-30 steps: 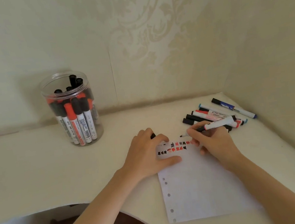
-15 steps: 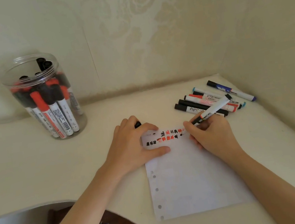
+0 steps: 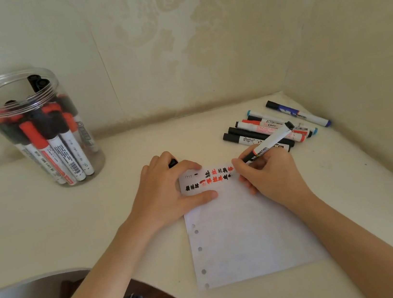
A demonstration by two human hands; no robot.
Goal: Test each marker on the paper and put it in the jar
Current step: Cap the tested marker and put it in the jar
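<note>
Right hand (image 3: 271, 176) grips a white-barrelled marker (image 3: 269, 142), black end tilted up to the far right, tip on the paper (image 3: 248, 237) beside rows of red and black marks. Left hand (image 3: 168, 190) presses flat on the paper's far-left corner, a black cap (image 3: 173, 163) under its fingers. Far left stands the clear jar (image 3: 36, 128).

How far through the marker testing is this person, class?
Done: the jar holds many markers, and two rows of marks top the paper. In hand: the right hand tests a marker; the left hand steadies the sheet. Left: the pile.
</note>
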